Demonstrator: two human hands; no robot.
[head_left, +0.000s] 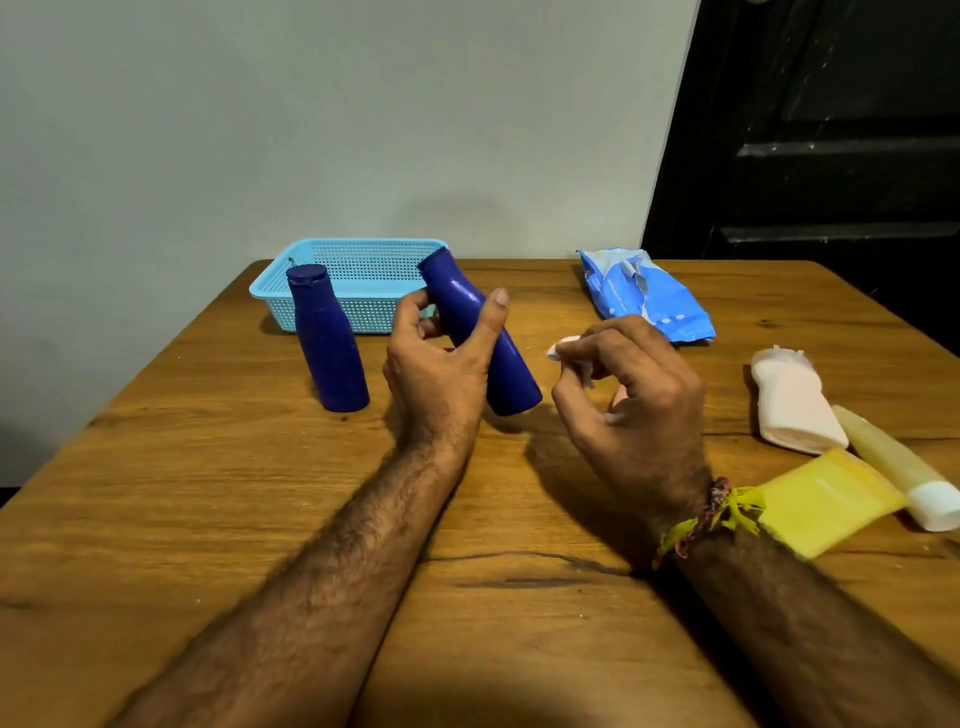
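While aslant, blue bottle (511, 374) tight in left fingers (408, 314), white wipe (563, 347) tight in right fingers (597, 338).

Glossy plastic bottle (470, 317), wood table (260, 519).

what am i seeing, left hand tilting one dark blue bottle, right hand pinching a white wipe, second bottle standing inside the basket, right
Not inside: the head view shows the second blue bottle standing on the table in front of the basket. The left hand tilts one bottle; the right hand pinches the wipe.
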